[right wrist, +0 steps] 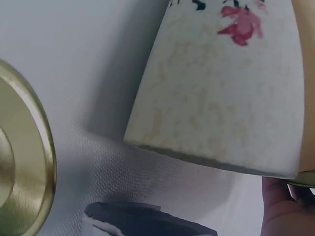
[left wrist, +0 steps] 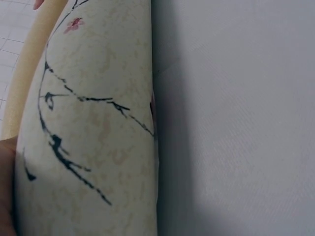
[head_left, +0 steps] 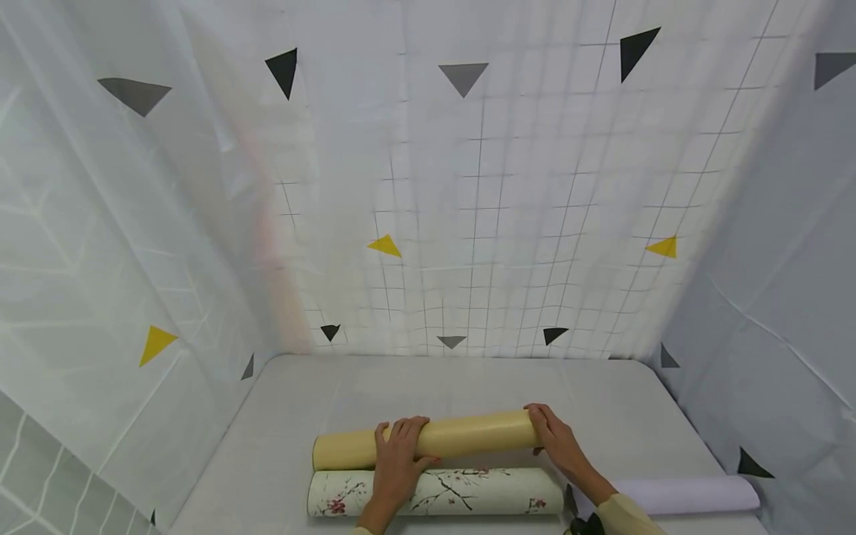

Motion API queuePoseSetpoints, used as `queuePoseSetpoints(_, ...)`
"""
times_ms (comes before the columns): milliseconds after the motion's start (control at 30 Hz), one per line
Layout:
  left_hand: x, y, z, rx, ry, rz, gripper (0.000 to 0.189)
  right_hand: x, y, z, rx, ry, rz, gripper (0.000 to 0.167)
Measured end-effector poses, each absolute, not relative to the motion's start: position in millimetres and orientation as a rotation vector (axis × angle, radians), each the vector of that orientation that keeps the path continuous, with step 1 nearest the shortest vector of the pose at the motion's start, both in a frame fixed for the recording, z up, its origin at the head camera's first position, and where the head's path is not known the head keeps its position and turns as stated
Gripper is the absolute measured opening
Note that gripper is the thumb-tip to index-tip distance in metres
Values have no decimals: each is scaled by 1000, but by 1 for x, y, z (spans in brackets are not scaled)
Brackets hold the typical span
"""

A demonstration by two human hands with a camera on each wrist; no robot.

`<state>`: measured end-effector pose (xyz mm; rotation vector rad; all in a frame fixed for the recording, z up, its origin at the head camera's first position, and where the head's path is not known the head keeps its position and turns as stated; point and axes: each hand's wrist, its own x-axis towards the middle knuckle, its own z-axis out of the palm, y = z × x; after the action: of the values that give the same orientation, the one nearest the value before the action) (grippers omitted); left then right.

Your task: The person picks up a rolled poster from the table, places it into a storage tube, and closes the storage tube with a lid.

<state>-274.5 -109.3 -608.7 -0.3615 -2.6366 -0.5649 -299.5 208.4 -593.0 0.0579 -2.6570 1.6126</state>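
A plain yellow wallpaper roll lies crosswise, its right end a little higher in the head view. My left hand holds it left of the middle, fingers over the top and thumb along the near side. At the roll's right end, my right hand grips with fingers over the top and thumb low. Just nearer to me lies a cream wallpaper roll with dark branches and red blossoms, partly covered by my left hand and wrist. In the right wrist view, my right hand shows beside the blossom roll's end.
A pale lilac roll lies on the right of the white-covered table, behind my right forearm. A gold disc with a raised rim and a dark object are near my right wrist. White patterned sheets enclose the table's back and sides.
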Motion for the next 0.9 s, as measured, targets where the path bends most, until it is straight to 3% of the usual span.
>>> queuePoseSetpoints(233,-274,-110,-609,-368,-2627,-597,71,-305,206,-589,-53,-2628,1904,55)
queuePoseSetpoints(900,-275,-110,-610,-362,-2605,-599,72,-307,195,-582,-99,-2624,1929,48)
